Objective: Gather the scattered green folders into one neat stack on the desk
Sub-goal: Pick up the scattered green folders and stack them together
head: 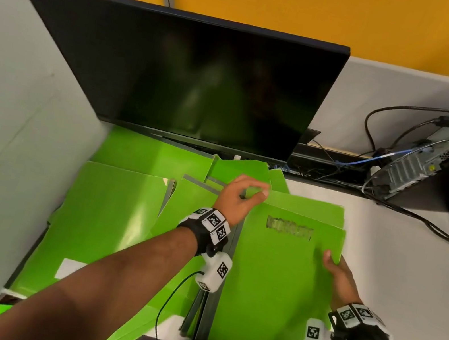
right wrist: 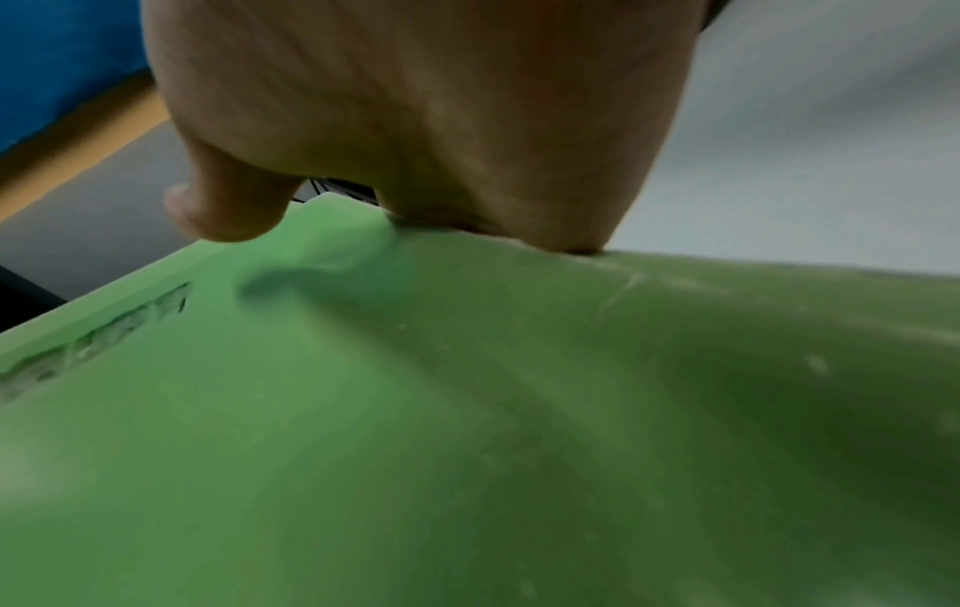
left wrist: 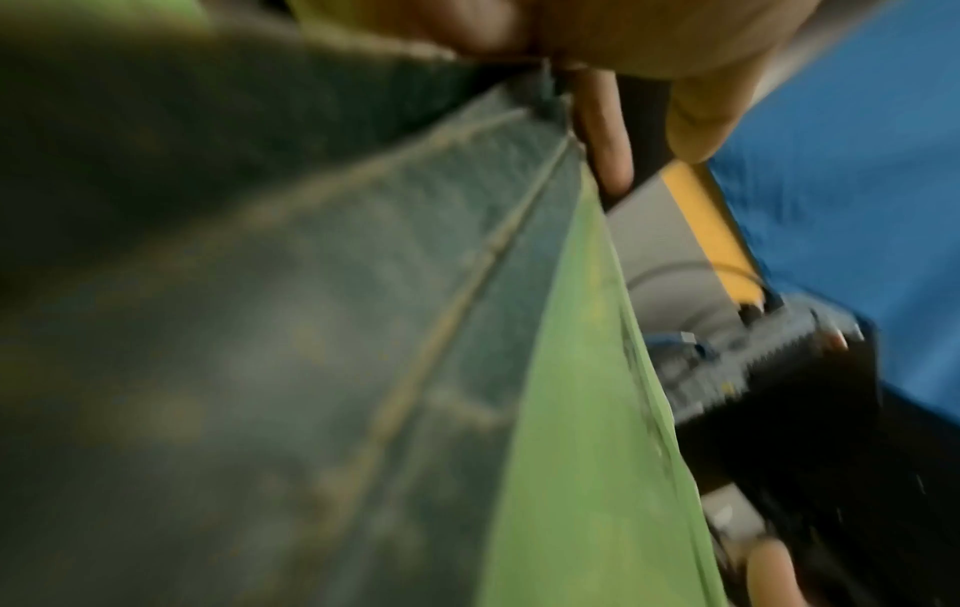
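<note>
Green folders [head: 108,209] lay scattered across the desk [head: 381,257] at lower centre, while the right hand [head: 340,278] gripped the top folder [head: 272,283] at its right edge and the left hand [head: 237,199] pinched its upper-left corner, apparently to square it.

Two hands are in view: the left hand [head: 237,199] at about 12 o'clock of the pile and the right hand [head: 338,275] at 3 o'clock. Green folders [head: 272,283] number at least six by the separate edges that show (the overlaps hide any exact total). One monitor [head: 173,77] stands at 12 o'clock. One computer case [head: 442,154] sits at 2 o'clock, with several cables [head: 375,121] plugged into it, too tangled to count. Each wrist carries one band [head: 212,224] with printed markers, so two bands.
</note>
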A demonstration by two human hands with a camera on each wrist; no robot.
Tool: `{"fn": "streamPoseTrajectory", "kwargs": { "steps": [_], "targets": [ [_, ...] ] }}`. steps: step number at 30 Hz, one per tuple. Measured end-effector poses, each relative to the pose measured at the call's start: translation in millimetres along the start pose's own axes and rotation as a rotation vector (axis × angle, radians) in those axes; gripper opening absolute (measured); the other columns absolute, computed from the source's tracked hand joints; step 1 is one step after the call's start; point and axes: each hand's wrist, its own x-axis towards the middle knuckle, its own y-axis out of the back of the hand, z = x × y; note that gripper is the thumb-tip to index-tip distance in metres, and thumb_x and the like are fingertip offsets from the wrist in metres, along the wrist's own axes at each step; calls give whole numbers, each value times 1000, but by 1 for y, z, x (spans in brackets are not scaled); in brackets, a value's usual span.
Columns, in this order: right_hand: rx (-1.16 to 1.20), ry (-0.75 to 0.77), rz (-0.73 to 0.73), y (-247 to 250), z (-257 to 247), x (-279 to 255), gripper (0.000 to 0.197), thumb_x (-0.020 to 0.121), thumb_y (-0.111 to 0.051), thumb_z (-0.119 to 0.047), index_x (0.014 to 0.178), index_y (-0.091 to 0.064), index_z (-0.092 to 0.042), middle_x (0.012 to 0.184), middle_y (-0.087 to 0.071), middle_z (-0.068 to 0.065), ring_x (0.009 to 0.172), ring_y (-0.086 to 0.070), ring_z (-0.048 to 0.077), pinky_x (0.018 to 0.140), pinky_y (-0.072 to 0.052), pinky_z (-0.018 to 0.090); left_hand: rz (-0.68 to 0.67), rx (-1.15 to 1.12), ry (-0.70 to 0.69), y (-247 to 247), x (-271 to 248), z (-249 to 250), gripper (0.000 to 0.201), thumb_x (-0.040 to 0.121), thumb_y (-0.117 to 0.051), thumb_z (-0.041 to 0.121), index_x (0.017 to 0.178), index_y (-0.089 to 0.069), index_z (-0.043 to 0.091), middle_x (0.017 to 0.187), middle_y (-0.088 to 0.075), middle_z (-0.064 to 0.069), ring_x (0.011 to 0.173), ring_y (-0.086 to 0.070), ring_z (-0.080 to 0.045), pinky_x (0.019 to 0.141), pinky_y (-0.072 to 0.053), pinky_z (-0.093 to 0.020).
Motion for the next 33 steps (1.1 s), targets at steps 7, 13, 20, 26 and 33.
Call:
{"fn": "streamPoseTrajectory", "kwargs": {
  "steps": [7,13,20,26,33],
  "targets": [
    [13,-85,25,24,3,2,41,84,-70,-23,123,-64,-8,104,-75,16,89,-74,36,65,-59,46,-128,-208,86,-8,3,8,50,98,-27,48,145,-29,32,155,-26,5,140,-22,-9,110,-18,-31],
    [104,40,88,67,-14,-4,29,86,-63,-19,114,-66,-19,99,-78,6,85,-75,27,60,-60,41,-372,811,80,19,25,-43,72,88,-58,40,148,-21,24,150,-35,-6,137,-35,-30,114,-28,-45],
    [189,66,214,100,-15,-8,33,91,-65,-21,123,-62,-16,111,-74,9,97,-72,27,77,-57,46,-600,1236,-87,14,28,-52,96,60,-80,54,137,-35,18,135,-40,-6,125,-39,-26,105,-36,-44],
    [181,57,263,121,4,-4,102,45,-90,-60,134,-59,-20,126,-69,11,115,-64,36,102,-41,62,-697,1141,-3,20,36,-43,90,58,-84,45,132,-37,26,133,-35,-3,120,-44,-26,98,-46,-44],
    [249,49,261,114,3,-10,78,65,-83,-45,135,-58,-21,126,-68,12,115,-64,37,100,-42,66,-732,1154,-120,23,22,-24,85,72,-71,53,139,-31,20,151,-31,-3,139,-29,-25,113,-26,-43]
  ]
}}
